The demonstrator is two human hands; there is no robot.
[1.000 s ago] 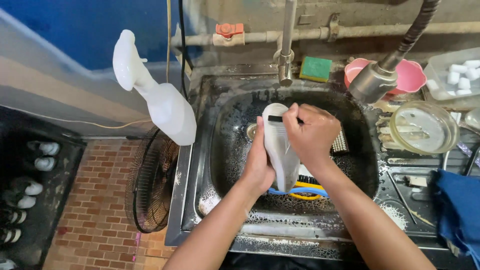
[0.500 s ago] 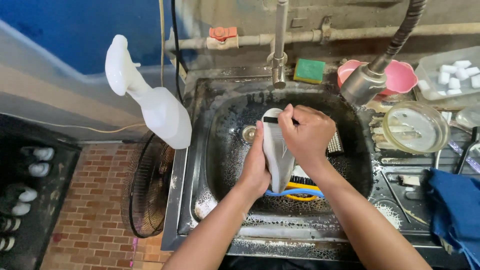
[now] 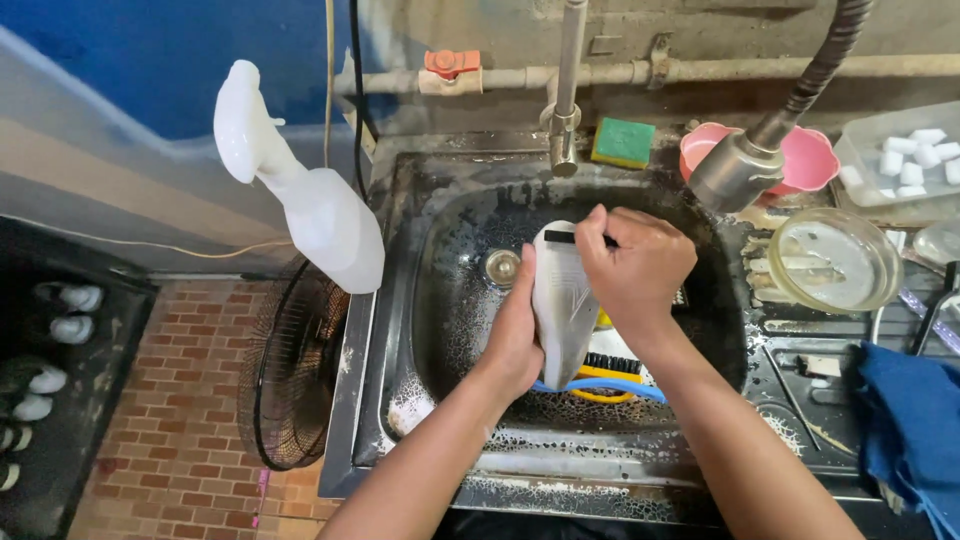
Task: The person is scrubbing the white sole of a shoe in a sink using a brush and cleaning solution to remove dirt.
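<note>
Right now the left hand [image 3: 515, 335] is wrapping the shoe [image 3: 562, 300] from its left side w/ fingers closed round it, holding it sole-up over the sink [image 3: 440, 260]. Its long axis is running near-vertical in view, one end up toward the tap [image 3: 565, 120]. The right hand [image 3: 635, 265] is sitting at that upper end, fingers pinched on a thin dark tool [image 3: 575, 238], prob. a small brush, lying across the sole, so it's the nearer hand to the far end; a yellow brush [image 3: 610, 365] is lying just below.

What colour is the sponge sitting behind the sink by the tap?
Green on top with a yellow layer beneath: the rectangular sponge, clearest in the head view.
</note>
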